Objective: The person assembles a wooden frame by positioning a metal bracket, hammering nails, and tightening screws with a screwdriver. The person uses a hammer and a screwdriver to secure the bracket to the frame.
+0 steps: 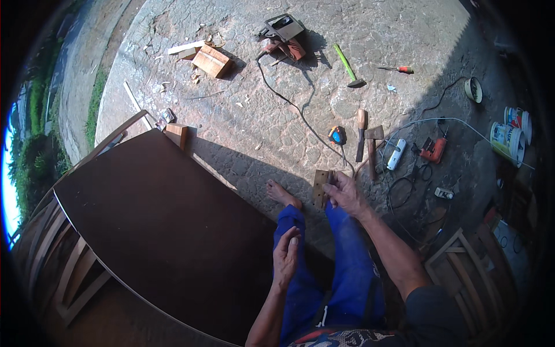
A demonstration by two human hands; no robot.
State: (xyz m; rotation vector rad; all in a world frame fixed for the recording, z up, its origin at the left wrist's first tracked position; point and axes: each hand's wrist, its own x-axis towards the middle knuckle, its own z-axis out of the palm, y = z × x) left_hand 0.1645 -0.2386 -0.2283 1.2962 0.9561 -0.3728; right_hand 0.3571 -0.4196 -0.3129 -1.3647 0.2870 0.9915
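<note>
My right hand (345,194) pinches a brass-coloured hinge (319,188) between thumb and fingers. Screw holes show in its flat leaf, held above the floor in front of my right knee. Over my left thigh hovers my left hand (285,254), loosely curled with the thumb apart; nothing shows in it. To its left lies a large dark brown door panel (167,225), its surface bare and its edge pale. Beyond the hinge, a chisel (361,136), a wooden mallet (374,139) and a blue tape measure (336,135) rest on the stone floor.
A power tool (283,40) with a trailing cord, wood blocks (212,61), a green-handled hammer (348,66) and a screwdriver (399,69) lie farther off. Rightward are a white power strip (396,154), a red power tool (433,150), tangled cables, buckets (507,143) and wooden frames (462,277).
</note>
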